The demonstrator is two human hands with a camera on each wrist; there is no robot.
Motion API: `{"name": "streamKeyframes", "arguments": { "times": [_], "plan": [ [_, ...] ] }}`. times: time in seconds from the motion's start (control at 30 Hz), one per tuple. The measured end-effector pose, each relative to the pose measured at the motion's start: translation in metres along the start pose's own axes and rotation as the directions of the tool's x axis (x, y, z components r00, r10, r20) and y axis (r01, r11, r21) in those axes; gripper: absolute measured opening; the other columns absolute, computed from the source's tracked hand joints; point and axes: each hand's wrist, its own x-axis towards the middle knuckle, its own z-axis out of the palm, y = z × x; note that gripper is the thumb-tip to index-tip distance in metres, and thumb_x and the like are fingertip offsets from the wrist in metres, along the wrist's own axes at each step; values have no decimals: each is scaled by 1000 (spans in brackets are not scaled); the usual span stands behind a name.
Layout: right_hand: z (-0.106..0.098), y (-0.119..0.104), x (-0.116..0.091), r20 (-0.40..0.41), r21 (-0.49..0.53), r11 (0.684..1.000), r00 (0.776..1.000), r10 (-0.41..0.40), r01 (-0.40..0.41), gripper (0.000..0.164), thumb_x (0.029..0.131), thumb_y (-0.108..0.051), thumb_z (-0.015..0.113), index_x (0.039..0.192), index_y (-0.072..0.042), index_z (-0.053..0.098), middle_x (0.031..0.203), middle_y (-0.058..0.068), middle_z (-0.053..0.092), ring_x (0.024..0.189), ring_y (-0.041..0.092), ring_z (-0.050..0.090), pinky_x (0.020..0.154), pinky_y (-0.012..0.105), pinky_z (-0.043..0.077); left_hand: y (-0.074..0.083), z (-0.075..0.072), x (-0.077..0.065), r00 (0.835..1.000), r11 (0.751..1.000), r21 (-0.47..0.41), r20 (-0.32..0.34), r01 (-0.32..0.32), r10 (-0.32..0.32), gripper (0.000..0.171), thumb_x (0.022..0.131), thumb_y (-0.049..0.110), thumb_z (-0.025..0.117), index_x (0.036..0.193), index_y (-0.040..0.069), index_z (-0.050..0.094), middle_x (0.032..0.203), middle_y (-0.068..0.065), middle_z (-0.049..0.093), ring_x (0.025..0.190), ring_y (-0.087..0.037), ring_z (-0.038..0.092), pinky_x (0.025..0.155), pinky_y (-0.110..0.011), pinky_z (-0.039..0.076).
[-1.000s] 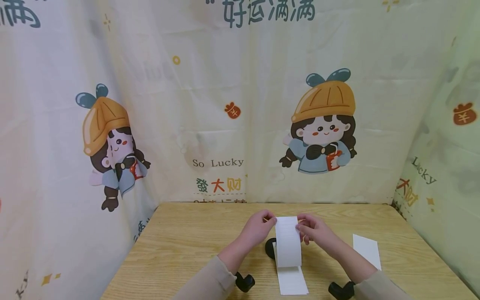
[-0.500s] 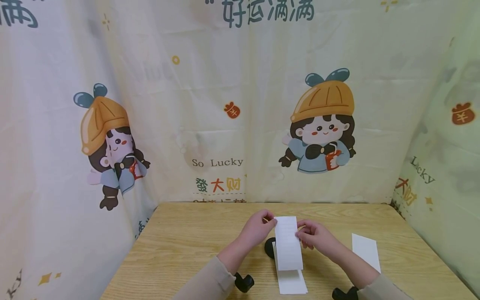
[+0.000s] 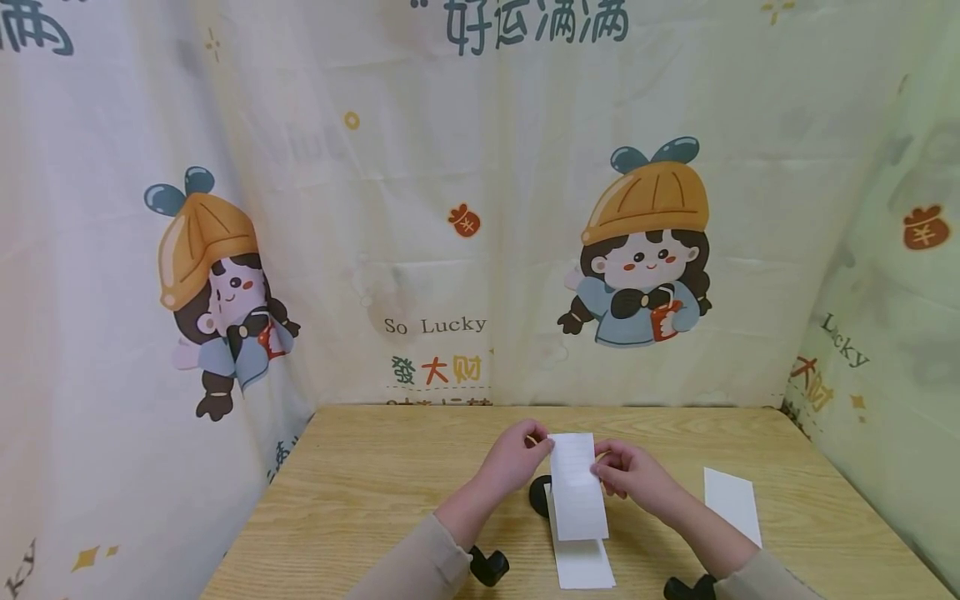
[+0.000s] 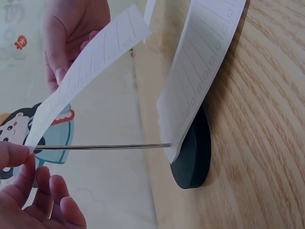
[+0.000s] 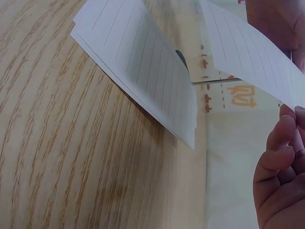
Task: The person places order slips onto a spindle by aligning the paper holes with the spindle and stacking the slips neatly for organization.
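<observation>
I pinch the top corner of a white sheet of paper point(image 3: 577, 487) between the thumb and finger of my left hand point(image 3: 516, 454). My other left fingers are bent and hold nothing. My right hand point(image 3: 633, 477) pinches the same sheet by its right edge, near the top, with thumb and finger together on it. The sheet is up in the air, well above the table point(image 3: 375, 467). It is long and thin, with lines and little boxes on it, and it bends down toward me in a soft curve.

A thin metal rod point(image 4: 105, 147) comes up to the end of the sheet, right by my left thumb. I can't tell if its tip goes through the paper. The rod's foot is a round black base point(image 4: 193, 157) on the table. More lined sheets point(image 4: 200, 62) lie at the bottom of the rod, on the base, and slope down toward me, under the sheet in my hands.

Another white paper point(image 3: 732, 500) lies off to the right, past my right arm. My sleeves point(image 3: 420, 567) are light brown, with a black piece point(image 3: 489, 567) at each wrist. Behind the table hangs a pale cloth point(image 3: 420, 167) with a girl in an orange hat on it, and words.
</observation>
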Motion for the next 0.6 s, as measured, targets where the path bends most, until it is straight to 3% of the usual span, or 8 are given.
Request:
{"name": "streamKeyframes", "arguments": {
  "times": [0.6],
  "plan": [
    [1,-2,0,32,-6,1000,999,4,-3,29,98,-15,62,119,3,54,80,8,59,66,17,55,57,27,46,-1,-4,0,1000,999,31,22,22,-22,15,96,33,66,91,19,64,90,4,59,75,-17,53,61,-34,45]
  ]
}}
